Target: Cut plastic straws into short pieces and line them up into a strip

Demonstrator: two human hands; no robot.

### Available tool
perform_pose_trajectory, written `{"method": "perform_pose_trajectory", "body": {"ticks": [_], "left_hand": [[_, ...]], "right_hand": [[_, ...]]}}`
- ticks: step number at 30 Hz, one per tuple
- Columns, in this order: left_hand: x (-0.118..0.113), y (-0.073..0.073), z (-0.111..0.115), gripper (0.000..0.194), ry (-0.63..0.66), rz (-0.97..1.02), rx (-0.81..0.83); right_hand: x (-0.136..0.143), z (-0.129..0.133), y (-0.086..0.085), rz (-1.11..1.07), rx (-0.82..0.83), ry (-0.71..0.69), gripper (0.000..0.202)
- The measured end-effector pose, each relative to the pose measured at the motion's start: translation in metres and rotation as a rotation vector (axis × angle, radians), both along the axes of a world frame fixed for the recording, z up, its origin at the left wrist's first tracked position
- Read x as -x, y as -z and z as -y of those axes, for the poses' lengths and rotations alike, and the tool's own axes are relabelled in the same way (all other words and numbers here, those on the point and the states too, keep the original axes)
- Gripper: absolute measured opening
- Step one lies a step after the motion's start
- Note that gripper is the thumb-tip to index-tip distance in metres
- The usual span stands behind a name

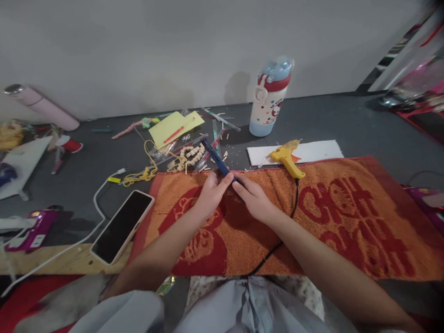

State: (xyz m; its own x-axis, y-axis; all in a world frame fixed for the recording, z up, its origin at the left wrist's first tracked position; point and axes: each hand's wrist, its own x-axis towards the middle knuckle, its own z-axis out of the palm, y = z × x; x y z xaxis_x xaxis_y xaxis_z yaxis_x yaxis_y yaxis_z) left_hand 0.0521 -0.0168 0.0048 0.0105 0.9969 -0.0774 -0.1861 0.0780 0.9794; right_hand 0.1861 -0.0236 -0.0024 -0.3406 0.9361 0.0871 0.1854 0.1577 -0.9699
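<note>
Left hand (211, 192) and right hand (255, 199) are curled almost closed on the near end of a dark blue tool (217, 158), which is gripped between thumbs and fingers from both sides, presumably so that it is steadied and neither turns nor slips. Its far end is left uncovered and aimed away from the body, over the far edge of the orange towel (336, 203). Slim, straight and elongated, it looks smooth and hard; because the view is soft, its exact kind and any markings cannot be made out. Just beyond its far half, small pale wooden pieces (194, 155) are scattered on the desk (312, 127), some of them bunched in a loop. To the right, the yellow glue gun (287, 159) is laid with its nozzle end over a white strip (321, 150), perhaps so that drips are caught, while its handle is rested on the towel. The bottle (265, 108) is stood upright behind it. At the left, a phone (122, 226) is laid flat beside the towel, near yellow string (140, 176).
</note>
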Motion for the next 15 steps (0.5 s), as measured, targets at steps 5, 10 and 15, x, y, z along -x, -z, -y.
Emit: {"method": "perform_pose_trajectory", "body": {"ticks": [5, 10, 15], "left_hand": [[-0.003, 0.002, 0.001, 0.046, 0.044, 0.031, 0.049], [0.003, 0.003, -0.005, 0.034, -0.014, -0.154, -0.054], [0.039, -0.033, -0.012, 0.015, 0.115, -0.407, -0.032]], "right_hand": [[-0.004, 0.0, 0.005, -0.07, 0.106, 0.026, 0.047], [-0.007, -0.001, 0.004, -0.161, 0.205, 0.084, 0.046], [-0.012, -0.004, -0.005, -0.227, 0.266, 0.116, 0.039]]}}
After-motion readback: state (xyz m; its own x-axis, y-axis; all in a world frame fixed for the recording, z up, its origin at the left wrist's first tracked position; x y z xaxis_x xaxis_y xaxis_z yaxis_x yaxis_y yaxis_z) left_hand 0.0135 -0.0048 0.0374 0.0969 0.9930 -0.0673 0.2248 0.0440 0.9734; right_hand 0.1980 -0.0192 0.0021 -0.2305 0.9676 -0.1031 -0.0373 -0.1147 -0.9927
